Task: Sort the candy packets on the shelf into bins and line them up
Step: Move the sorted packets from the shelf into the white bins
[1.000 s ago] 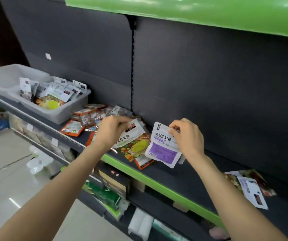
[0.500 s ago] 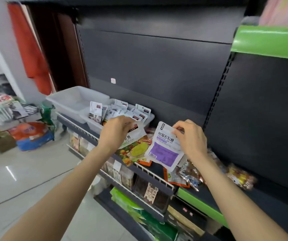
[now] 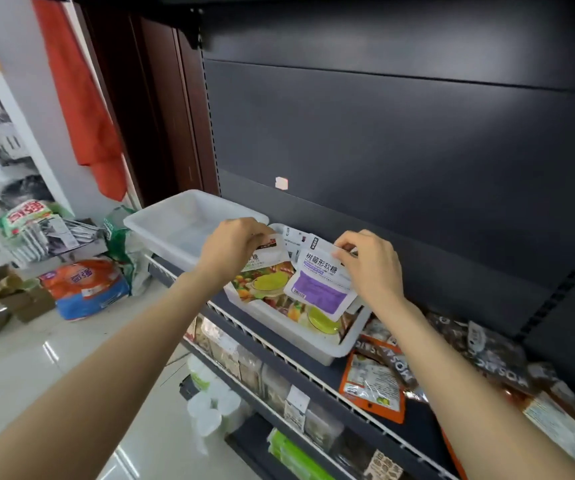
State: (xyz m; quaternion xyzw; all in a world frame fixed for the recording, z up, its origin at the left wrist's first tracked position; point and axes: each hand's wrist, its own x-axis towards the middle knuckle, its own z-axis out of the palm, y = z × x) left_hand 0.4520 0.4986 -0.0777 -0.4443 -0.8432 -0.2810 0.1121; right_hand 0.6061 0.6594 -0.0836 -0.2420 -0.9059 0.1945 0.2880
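My left hand [image 3: 231,249] pinches the top of a fruit-printed candy packet [image 3: 264,278] with a green oval on it. A white and purple candy packet [image 3: 319,287] is held at its top edge by my right hand [image 3: 371,263]. Both packets hang over a grey bin [image 3: 308,336] on the shelf that holds several similar packets. To its left sits an empty grey bin [image 3: 178,225]. Loose orange and dark candy packets [image 3: 374,384] lie on the shelf to the right of the bins, under my right forearm.
The dark shelf back panel [image 3: 400,150] rises behind the bins. A wire shelf edge [image 3: 279,353] runs along the front, with stocked goods on the shelves below. Bags and cardboard boxes [image 3: 83,289] lie on the tiled floor at left.
Both hands have carried their packets leftward along the shelf, from above the loose pile to over the filled bin. The view has swung left with them.
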